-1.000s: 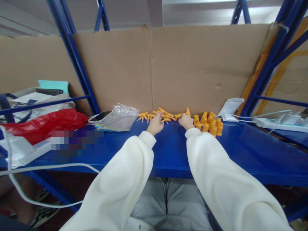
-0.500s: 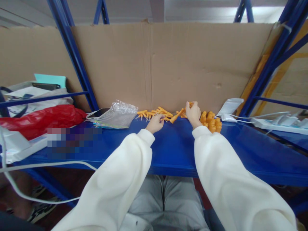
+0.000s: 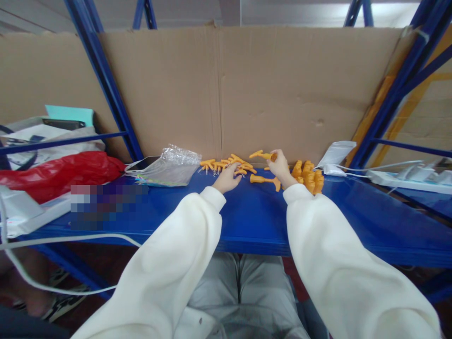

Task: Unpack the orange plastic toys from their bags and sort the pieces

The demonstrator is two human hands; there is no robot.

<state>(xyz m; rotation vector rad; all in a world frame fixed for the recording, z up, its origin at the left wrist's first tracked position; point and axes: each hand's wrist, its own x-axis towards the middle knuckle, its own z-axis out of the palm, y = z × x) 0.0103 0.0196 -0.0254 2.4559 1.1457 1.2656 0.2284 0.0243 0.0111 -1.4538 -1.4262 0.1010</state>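
Observation:
My right hand (image 3: 279, 168) is closed around an orange plastic T-shaped part (image 3: 263, 155), its narrow end pointing left. Just below that hand, a second orange T-shaped part (image 3: 262, 179) lies on the blue shelf, its wide head to the right. My left hand (image 3: 228, 179) rests at a pile of orange trigger-like pieces (image 3: 237, 164), fingers spread, nothing visibly gripped. Small metal springs (image 3: 208, 171) show along the front of the pile. Right of my right hand stands a cluster of orange bottle-shaped pieces (image 3: 310, 177).
A clear plastic bag (image 3: 173, 169) lies left of the pile, with a red bag (image 3: 70, 172) beyond. White power strips (image 3: 409, 180) and cables sit at both sides. A cardboard wall (image 3: 282, 89) closes the back, between blue posts (image 3: 106, 80).
My right hand has turned, and the orange part in it now points left. The second orange part now lies flat below it. My left hand's fingers have spread over the pile.

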